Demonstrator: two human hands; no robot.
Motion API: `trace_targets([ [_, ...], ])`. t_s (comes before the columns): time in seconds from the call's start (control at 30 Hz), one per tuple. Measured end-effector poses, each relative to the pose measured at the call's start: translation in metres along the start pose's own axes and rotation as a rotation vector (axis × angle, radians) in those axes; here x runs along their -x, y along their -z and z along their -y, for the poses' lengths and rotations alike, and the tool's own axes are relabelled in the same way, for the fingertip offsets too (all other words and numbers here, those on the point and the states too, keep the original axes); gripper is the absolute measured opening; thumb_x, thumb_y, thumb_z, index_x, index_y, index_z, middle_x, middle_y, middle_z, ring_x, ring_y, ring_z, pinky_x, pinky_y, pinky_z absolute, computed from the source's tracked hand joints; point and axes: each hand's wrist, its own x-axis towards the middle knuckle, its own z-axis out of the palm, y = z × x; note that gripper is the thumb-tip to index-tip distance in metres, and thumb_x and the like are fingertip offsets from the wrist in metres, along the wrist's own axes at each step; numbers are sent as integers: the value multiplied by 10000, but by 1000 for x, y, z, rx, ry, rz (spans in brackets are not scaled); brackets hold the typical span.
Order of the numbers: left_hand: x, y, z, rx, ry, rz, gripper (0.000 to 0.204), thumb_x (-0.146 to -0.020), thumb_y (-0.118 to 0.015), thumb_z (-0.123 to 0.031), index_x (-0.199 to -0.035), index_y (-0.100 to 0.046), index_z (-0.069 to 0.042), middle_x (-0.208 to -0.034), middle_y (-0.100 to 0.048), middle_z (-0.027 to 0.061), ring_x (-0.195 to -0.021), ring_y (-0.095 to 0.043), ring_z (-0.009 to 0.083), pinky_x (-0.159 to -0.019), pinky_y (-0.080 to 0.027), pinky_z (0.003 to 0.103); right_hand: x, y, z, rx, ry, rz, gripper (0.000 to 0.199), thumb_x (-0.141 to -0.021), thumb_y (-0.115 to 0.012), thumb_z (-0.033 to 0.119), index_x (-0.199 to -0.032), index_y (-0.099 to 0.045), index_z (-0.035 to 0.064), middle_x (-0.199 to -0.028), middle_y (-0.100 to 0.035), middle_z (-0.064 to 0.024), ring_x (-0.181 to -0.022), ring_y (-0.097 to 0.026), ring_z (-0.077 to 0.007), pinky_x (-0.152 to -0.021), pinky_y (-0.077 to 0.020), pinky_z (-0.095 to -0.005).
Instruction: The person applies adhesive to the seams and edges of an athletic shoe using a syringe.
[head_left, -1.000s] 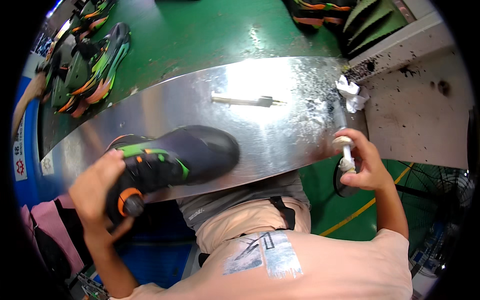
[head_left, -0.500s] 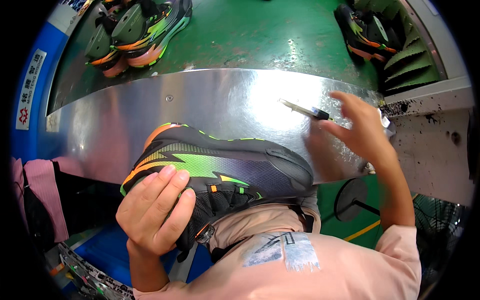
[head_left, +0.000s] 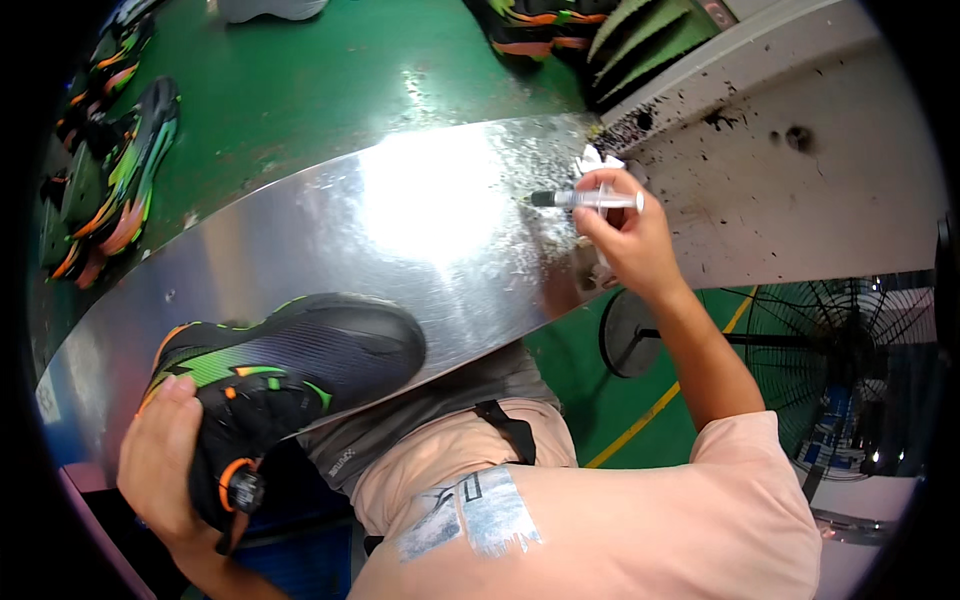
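The two hands are well apart, and each one grips something. The left hand [head_left: 160,460] is clamped on the heel end of a black shoe [head_left: 310,360]. Its fingers press on the side of the shoe; its thumb is hidden. The shoe has bright green and orange bits, its toe points right, and its laces face the person. It is at the near edge of the table, toward the left, partly over a shiny metal sheet [head_left: 270,240]. I can't tell if it touches the metal.

The right hand [head_left: 635,235] pinches a clear syringe [head_left: 565,199] between its thumb and fingers. The syringe has a dark tip that points left, and it is over the right end of the metal sheet. Lots of little specks dot the metal there. Crumpled white paper [head_left: 592,158] sits just beside the right hand, near the sheet's far right corner.

The metal runs along the near edge of the green table [head_left: 330,90]. A bunch of shoes [head_left: 145,170] is at the table's left edge, and dark shoes [head_left: 525,45] are at its far edge, next to green jagged flaps [head_left: 650,45]. A pale panel [head_left: 740,220] with dark spots stands by the right edge. Below it is a fan [head_left: 850,335].
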Motion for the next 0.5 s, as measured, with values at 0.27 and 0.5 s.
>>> trace_targets([
  [0.27,-17,19,12,72,135,148,577,-637,-728,-306,-1083,-584,30,-1042,-631,202,-961,-608,372,-866,-448,411,18,14,19,-543,-288,101,296,-850,-589,57,-1127,-484,69,-777,-593,-33,-617,-544,-65,-464,-378,-182],
  [0.5,-12,18,8,0,-3,143,550,-686,-729,-327,-1085,-586,22,-1070,-625,204,-949,-609,373,-846,-455,411,7,46,7,-1129,-439,398,490,-945,-488,290,-1323,-372,1,-1044,-573,-135,-825,-553,-103,-451,-388,-139],
])
